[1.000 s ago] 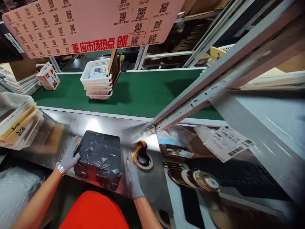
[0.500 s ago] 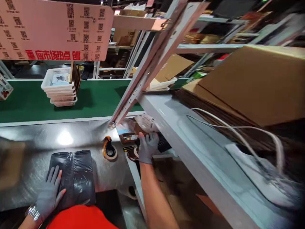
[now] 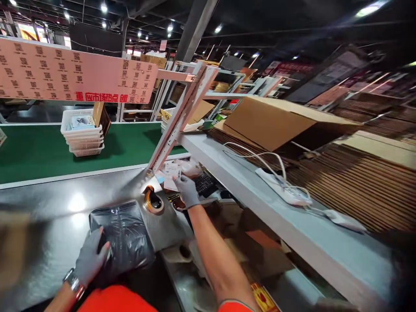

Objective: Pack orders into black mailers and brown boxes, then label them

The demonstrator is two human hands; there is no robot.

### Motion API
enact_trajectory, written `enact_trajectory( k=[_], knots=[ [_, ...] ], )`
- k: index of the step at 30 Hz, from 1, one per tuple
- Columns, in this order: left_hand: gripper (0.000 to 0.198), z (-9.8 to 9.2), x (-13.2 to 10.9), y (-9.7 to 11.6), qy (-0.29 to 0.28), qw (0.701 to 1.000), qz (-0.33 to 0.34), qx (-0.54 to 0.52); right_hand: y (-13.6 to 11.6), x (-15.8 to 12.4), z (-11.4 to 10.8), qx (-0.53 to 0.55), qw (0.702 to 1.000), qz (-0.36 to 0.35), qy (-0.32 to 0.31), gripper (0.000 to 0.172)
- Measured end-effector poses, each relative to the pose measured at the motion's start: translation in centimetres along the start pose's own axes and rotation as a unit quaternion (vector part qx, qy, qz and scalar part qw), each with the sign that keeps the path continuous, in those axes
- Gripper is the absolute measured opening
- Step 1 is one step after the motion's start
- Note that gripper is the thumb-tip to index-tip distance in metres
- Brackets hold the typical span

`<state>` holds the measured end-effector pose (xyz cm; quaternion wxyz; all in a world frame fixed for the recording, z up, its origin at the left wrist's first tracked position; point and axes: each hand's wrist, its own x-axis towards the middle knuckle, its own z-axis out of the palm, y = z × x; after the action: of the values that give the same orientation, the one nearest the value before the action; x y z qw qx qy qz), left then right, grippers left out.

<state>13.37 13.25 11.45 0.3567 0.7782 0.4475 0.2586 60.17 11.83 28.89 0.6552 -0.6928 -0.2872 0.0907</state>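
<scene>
My left hand (image 3: 91, 256), in a grey glove with bare fingertips, grips the left edge of a black plastic parcel (image 3: 130, 236). The parcel lies tilted at the front of the metal table (image 3: 48, 208). Over at the right, my gloved right hand (image 3: 188, 190) pinches a white printed label (image 3: 170, 177) between thumb and fingers. Just beyond that hand is a black keyboard (image 3: 205, 184), partly under the shelf. A tape dispenser (image 3: 153, 201) with an orange edge stands on the table between my hands.
A grey shelf (image 3: 247, 190) slants along the right, carrying a white power strip (image 3: 282, 187) and stacked flat cardboard (image 3: 357, 173). A metal post (image 3: 177, 125) rises at its far end. Beyond the table, a green belt (image 3: 32, 151) bears stacked white baskets (image 3: 85, 141).
My right hand has drawn back left from beside the keyboard and now has the label. My left hand has gone from lying flat on the parcel to gripping its edge. The view has tipped up.
</scene>
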Motion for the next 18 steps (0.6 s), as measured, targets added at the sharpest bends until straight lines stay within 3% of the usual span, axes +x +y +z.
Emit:
enact_trajectory(
  k=[3, 6, 9, 12, 15, 18],
  knots=[
    [0.056, -2.0, 2.0, 5.2, -0.052, 0.973, -0.06, -0.216, -0.3, -10.1, 2.5, -0.077, 0.993, -0.069, -0.061, 0.036],
    [0.063, -3.0, 3.6, 9.6, -0.121, 0.901, -0.12, -0.398, -0.2, -20.0, 4.0, -0.2, 0.948, -0.22, -0.113, 0.012],
    [0.072, -3.5, 3.8, 11.8, -0.17, 0.827, -0.184, -0.504, -0.4, -26.8, 4.5, -0.288, 0.906, -0.291, -0.107, 0.018],
    [0.069, -4.1, 3.0, 12.2, -0.197, 0.798, -0.197, -0.534, -0.4, -30.4, 4.3, -0.335, 0.882, -0.316, -0.099, 0.02],
    [0.065, -4.5, 2.2, 11.9, -0.216, 0.782, -0.217, -0.543, -0.1, -32.2, 4.0, -0.357, 0.871, -0.322, -0.097, 0.021],
    [0.06, -4.5, 1.8, 11.5, -0.229, 0.798, -0.203, -0.52, 0.4, -33.4, 3.9, -0.362, 0.872, -0.318, -0.09, 0.022]
  ],
)
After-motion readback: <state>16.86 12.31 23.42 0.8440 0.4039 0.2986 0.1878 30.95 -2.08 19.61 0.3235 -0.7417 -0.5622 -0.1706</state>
